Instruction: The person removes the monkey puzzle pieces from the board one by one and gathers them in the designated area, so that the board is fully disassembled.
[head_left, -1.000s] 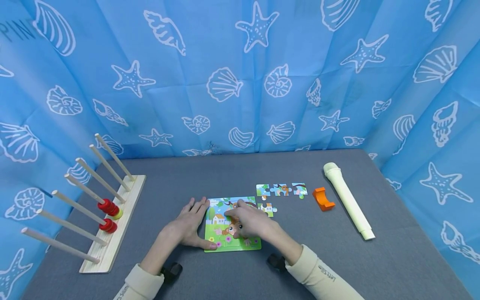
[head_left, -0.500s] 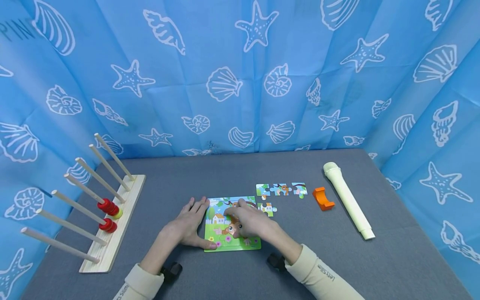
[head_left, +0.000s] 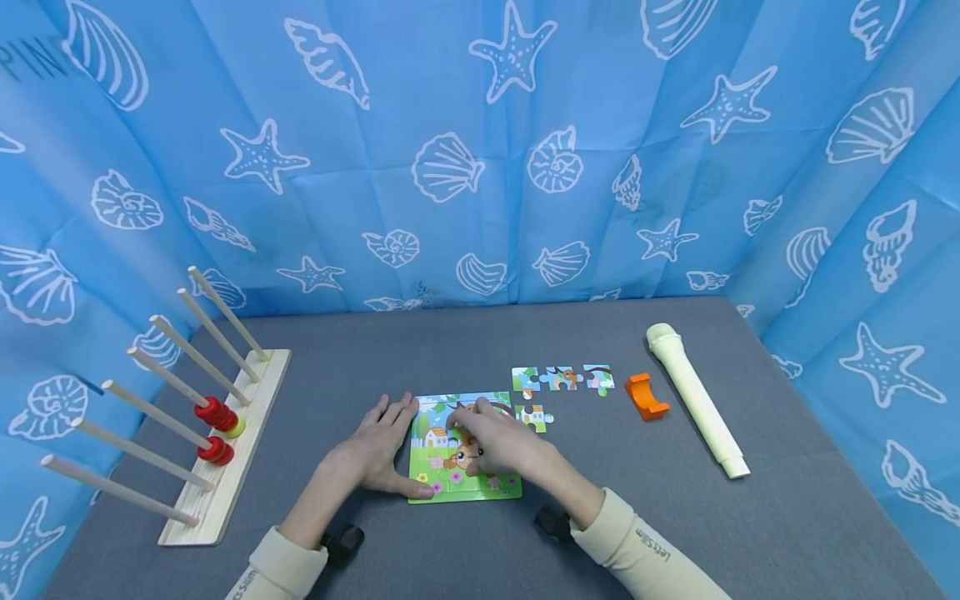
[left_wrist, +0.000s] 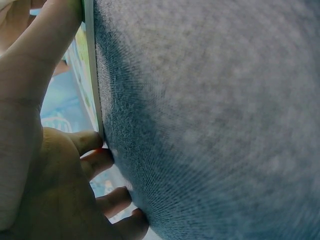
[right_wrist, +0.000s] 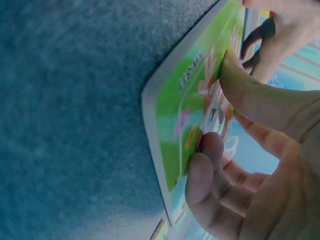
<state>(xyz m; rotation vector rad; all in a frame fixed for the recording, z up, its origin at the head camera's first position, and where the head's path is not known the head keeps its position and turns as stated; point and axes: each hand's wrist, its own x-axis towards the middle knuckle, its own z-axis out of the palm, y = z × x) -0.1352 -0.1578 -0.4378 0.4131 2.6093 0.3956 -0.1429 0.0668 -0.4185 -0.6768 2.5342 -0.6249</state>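
A picture puzzle board with a monkey and a house lies flat on the table. My left hand rests at its left side with fingers spread; the thumb lies on the near left corner and the other fingertips touch the cloth. Over the middle of the board is my right hand. In the right wrist view its thumb and bent fingers close around a monkey puzzle piece at the board's surface. The hand hides part of that piece.
Several loose puzzle pieces lie right of the board, one beside its edge. Farther right are an orange curved block and a cream toy microphone. A wooden peg rack with red and yellow rings stands on the left.
The right index fingertip has shifted slightly and bent more over the board. The left hand, board and loose pieces stay in place.
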